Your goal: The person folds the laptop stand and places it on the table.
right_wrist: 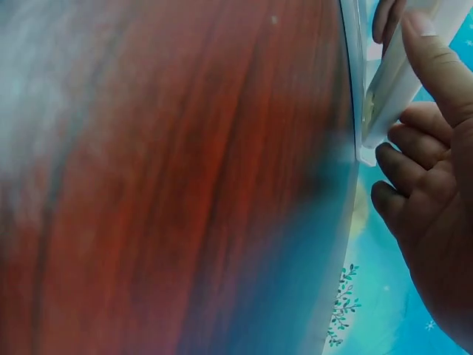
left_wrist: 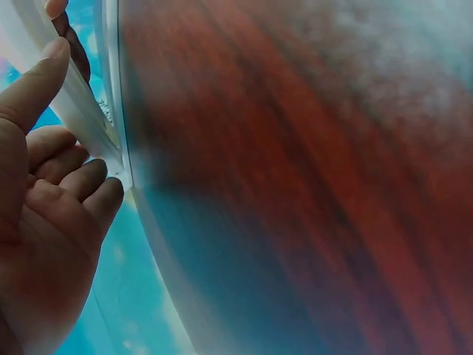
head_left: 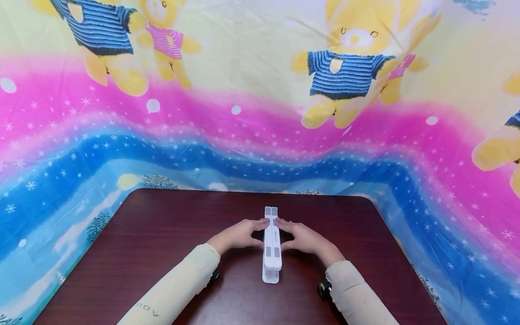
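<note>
A white folding laptop stand (head_left: 273,234) with grey pads lies lengthwise on the table, its narrow bars folded side by side. Its upper part is raised off the lower part at the near end, and the two draw together toward the far end. My left hand (head_left: 239,234) grips the stand's left side, thumb nearer me and fingers farther along. From the right, my right hand (head_left: 305,239) holds it the same way. Both wrist views show the thumb laid along the raised bar (left_wrist: 83,115) and the other fingers curled by its far end.
The dark red wooden table (head_left: 162,234) has rounded far corners. Behind and beside it hangs a cloth (head_left: 243,135) printed with teddy bears and snowflakes. Dark wrist devices (head_left: 324,289) sit below the cream sleeves (head_left: 178,280).
</note>
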A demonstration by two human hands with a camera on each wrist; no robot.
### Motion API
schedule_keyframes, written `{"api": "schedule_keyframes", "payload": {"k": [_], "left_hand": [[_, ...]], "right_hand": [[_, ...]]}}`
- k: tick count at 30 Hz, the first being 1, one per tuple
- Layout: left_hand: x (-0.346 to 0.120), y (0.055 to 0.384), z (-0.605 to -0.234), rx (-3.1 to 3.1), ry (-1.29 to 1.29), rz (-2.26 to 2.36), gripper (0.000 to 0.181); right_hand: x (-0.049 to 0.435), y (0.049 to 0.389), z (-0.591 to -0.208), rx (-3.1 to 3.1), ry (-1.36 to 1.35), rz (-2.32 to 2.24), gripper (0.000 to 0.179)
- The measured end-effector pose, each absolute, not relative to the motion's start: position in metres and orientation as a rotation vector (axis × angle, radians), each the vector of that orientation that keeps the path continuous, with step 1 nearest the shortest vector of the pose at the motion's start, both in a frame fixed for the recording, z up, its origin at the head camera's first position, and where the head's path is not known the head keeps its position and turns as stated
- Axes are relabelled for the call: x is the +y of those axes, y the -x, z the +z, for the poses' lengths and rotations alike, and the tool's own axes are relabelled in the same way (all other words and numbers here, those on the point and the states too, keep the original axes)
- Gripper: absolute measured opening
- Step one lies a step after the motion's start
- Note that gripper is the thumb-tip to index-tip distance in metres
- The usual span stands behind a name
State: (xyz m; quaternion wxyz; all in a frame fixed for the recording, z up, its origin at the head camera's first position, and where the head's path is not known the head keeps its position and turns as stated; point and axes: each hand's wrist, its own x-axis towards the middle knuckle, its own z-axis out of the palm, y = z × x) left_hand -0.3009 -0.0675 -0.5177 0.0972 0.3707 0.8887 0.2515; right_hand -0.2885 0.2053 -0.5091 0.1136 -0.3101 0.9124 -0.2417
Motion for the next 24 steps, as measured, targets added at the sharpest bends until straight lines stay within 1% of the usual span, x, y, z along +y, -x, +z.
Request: {"api": "schedule_keyframes", "payload": {"k": [6,15,24], "left_hand": [[-0.066,0.299,-0.518,2.649,-1.087,0.699,0.083],[-0.059,0.295,-0.513,2.684,-1.044,0.605,0.087],[-0.052,0.291,-0.518,2.756,-0.986,0.506,0.089]], "right_hand": [[0.204,0.286,-0.512,2.644,0.849,-0.696,0.097],[0.200,0.284,-0.513,2.646,0.819,-0.646,0.100],[0.193,0.280,-0.516,2.664,0.757,-0.597,0.107]]}}
